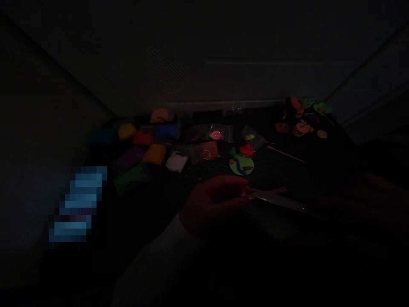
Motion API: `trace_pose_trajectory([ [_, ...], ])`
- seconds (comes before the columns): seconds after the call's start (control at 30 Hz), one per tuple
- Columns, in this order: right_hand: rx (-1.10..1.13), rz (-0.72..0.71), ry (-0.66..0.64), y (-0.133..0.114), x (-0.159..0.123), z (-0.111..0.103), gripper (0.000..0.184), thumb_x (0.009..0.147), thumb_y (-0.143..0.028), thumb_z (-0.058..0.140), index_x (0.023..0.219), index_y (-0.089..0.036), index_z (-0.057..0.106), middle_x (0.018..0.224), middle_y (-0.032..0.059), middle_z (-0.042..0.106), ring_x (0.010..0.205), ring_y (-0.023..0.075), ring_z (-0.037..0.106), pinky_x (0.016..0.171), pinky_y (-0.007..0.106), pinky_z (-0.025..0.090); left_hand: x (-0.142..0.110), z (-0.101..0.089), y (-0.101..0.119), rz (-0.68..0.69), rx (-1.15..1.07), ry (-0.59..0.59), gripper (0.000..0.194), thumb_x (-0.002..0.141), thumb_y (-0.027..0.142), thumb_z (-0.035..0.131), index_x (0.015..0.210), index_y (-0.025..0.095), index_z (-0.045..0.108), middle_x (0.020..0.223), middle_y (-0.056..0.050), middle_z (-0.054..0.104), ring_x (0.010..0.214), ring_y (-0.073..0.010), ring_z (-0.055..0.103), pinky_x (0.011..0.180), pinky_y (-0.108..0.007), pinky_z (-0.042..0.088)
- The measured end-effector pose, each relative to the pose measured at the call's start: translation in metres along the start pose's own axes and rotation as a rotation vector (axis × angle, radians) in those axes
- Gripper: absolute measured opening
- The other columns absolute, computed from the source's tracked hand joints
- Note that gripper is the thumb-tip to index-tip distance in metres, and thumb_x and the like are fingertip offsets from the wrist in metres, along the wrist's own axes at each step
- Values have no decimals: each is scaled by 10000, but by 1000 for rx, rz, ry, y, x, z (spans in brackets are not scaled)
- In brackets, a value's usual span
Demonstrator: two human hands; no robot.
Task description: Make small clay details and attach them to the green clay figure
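Observation:
The scene is very dark. My left hand (215, 200) pinches a small pink piece (244, 194), perhaps modelling clay, between thumb and fingertips. The metal blades of a pair of scissors (281, 201) reach from the right up to that piece, their tips at my left fingertips. On the right my right hand (361, 202) is dim, around the scissors' handle end; the handles are lost in shadow. A flat pinkish strip (277, 190) lies just behind the blades. Beyond my left hand lies a green disc (242, 164) with blue and red details.
Several bags of coloured clay, such as a white bag (177, 161) and a green bag (131, 178), lie left on the dark table. A pink stick (286, 154) and small clay figures (302, 128) are at right. A blurred bright screen (78, 202) stands left.

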State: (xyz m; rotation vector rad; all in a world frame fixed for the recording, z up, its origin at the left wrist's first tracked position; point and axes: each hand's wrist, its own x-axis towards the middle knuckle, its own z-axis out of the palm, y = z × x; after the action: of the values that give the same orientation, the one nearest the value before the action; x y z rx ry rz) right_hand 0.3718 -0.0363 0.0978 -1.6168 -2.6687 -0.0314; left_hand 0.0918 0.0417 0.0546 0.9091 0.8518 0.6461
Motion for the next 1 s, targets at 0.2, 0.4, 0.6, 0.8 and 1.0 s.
trace_pose_trajectory([
  [0.2, 67, -46, -93, 4, 18, 10, 405, 737, -345, 395, 1139, -342, 345, 975, -22, 575, 775, 183, 525, 653, 357, 391, 21, -13, -18, 0, -311, 227, 209, 570, 113, 630, 776, 138, 606, 777, -19, 642, 775, -123, 595, 741, -245, 463],
  [0.4, 121, -20, -109, 11, 22, 42, 359, 742, -312, 406, 1100, -294, 388, 952, -8, 593, 701, 147, 552, 630, 327, 376, 25, -36, -26, 137, -239, 517, 199, 551, 141, 633, 747, 138, 597, 755, 1, 624, 731, -100, 582, 737, -233, 450],
  [0.6, 188, 9, -127, 8, 15, 54, 417, 739, -292, 428, 1150, -288, 357, 939, 2, 597, 737, 149, 560, 641, 311, 385, 19, -35, -26, 134, -44, 528, 172, 572, 212, 620, 731, 149, 602, 742, -5, 619, 705, -105, 571, 725, -260, 450],
  [0.8, 156, 64, -110, 4, -1, 49, 356, 747, -303, 416, 1101, -261, 409, 938, 28, 595, 722, 160, 555, 622, 315, 402, 10, -29, -27, 156, 80, 471, 177, 598, 261, 614, 745, 162, 612, 710, -8, 619, 677, -108, 565, 707, -265, 441],
  [1.0, 152, 134, -58, -5, -22, 41, 327, 735, -305, 407, 1053, -247, 458, 912, 28, 608, 739, 174, 568, 628, 327, 414, -47, -17, -30, 209, 612, 23, 132, 669, 254, 570, 766, 194, 637, 762, -19, 632, 728, -124, 569, 683, -222, 421],
])
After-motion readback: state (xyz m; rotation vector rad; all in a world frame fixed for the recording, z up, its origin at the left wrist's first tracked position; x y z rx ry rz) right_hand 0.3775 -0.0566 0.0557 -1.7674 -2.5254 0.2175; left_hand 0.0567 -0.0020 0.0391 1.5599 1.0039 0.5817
